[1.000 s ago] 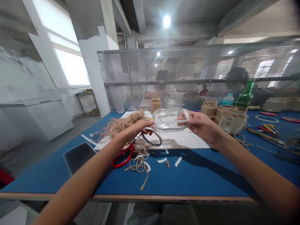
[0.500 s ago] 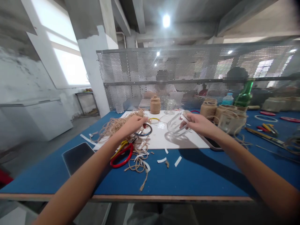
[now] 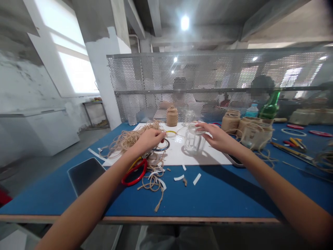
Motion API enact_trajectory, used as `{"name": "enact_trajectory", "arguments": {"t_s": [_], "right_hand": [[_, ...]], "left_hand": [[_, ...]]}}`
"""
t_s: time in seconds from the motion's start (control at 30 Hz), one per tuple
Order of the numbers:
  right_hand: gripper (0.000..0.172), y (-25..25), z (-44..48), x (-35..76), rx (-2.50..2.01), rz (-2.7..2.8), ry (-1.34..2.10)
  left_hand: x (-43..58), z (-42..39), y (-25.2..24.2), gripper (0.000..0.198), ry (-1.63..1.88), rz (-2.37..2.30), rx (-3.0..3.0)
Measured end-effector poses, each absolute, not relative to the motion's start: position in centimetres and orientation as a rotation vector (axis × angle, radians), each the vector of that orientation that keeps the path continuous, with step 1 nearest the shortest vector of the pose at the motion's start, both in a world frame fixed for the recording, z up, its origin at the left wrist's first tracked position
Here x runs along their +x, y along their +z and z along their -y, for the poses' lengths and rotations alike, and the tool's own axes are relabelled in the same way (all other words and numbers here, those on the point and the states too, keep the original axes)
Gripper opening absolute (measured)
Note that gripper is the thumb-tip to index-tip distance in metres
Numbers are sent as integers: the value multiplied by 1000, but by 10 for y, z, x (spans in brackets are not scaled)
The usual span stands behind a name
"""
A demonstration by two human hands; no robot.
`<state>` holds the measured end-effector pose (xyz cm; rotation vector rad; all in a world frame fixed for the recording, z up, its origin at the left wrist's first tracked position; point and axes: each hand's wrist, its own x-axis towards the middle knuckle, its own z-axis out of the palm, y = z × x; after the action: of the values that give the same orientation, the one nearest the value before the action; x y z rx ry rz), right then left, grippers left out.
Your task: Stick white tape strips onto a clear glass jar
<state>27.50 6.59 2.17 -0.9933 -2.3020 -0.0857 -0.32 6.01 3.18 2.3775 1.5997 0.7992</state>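
My left hand (image 3: pixel 152 139) is closed, thumb and fingers pinched on the edge of a thin dark ring (image 3: pixel 166 148) that sits just above the twine. My right hand (image 3: pixel 214 135) grips a clear glass jar (image 3: pixel 191 144) by its rim, fingers over the mouth and thumb at the side. The jar stands upright on a white sheet (image 3: pixel 171 158). Beneath my left hand lie scissors with red handles (image 3: pixel 135 175) and a tool with yellow handles, partly hidden. A tangled heap of jute twine (image 3: pixel 125 140) spreads behind that hand.
A twine-wrapped jar (image 3: pixel 172 117) stands at the back; more wrapped jars (image 3: pixel 231 119) and a green bottle (image 3: pixel 270 106) are at right. A yellow ring (image 3: pixel 171 132) lies on the sheet. Paper scraps (image 3: pixel 179 178) dot the blue table (image 3: pixel 208 201). A perforated metal screen (image 3: pixel 151 80) borders the back.
The glass jar went from tilted in my right hand to upright on the white sheet. My right hand shifted to its rim. My left hand and the dark ring moved slightly right.
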Motion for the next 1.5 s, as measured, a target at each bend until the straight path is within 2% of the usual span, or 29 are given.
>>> {"name": "enact_trajectory", "arguments": {"t_s": [0.13, 0.3, 0.4, 0.6, 0.8, 0.93, 1.2, 1.4, 1.5], "right_hand": [[43, 22, -60, 268, -926, 2221, -91], [15, 18, -35, 242, -840, 2074, -85], [8, 8, -24, 223, -813, 2216, -126], [8, -10, -29, 217, -826, 2167, -298], [9, -10, -27, 222, -885, 2139, -237], [14, -14, -26, 219, -908, 2098, -173], [5, -12, -29, 219, -1012, 2052, 73], [7, -10, -33, 222, -1018, 2172, -173], [7, -4, -25, 220, -999, 2211, -105]], "left_hand": [[6, -50, 36, 38, 811, -1336, 2420], [26, -32, 29, 25, 725, -1130, 2573], [35, -28, 17, 25, 719, -1075, 2703], [40, -28, 8, 20, 804, -1046, 2430], [47, -28, 2, 35, 775, -738, 2067], [47, -30, -8, 41, 838, -823, 2188], [49, -24, -15, 33, 866, -1013, 2536], [46, -24, -14, 37, 885, -1133, 2680], [40, -26, -6, 30, 942, -1281, 2681]]}}
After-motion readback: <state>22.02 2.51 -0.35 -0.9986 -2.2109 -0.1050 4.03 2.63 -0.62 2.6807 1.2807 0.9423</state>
